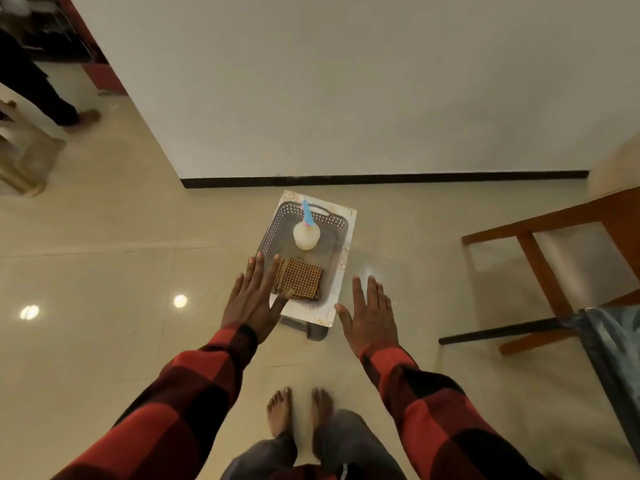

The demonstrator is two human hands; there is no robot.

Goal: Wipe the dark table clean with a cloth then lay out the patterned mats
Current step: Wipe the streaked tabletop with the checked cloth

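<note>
1. Head view: a grey plastic basket [337, 233] sits on patterned mats [348, 252] on the tiled floor [114, 341], near the wall [346, 81]; bare floor lies on both sides.
2. The basket's long axis runs away from the person, tilted slightly right; inside are a folded checked cloth [300, 278] and a spray bottle [306, 233].
3. The left hand [252, 299] and right hand [370, 313] hover flat with straight fingers, holding nothing.
4. The dark table [616, 344] edge shows at right, beside a wooden chair [540, 258].

You get warm, rather dim indoor light from overhead: two lamps glare off the glossy floor tiles [104, 258] at the left as bright round spots, with a fainter sheen by your right hand [372, 311]. Shadows stay soft, pooling under the wooden chair [540, 258]. The wide lens bends the wall [346, 81]. The far left edge smears with blur.
</note>
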